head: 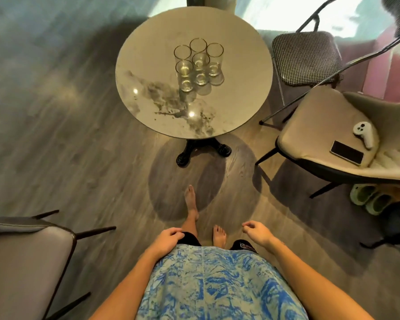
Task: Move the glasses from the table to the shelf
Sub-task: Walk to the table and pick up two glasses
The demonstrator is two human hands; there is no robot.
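Several clear glasses (198,63) with gold rims stand close together, upright, on the far half of a round marbled table (153,107) ahead of me. My left hand (170,236) hangs low near my hip, fingers loosely curled and holding nothing. My right hand (256,232) is also low, fingers slightly apart and empty. Both hands are well short of the table. No shelf is in view.
A beige chair (314,125) at the right carries a white controller (365,133) and a phone (347,152). A checked folding chair (305,56) stands behind it. A grey chair (21,262) is at my lower left. Slippers (370,199) lie under the beige chair.
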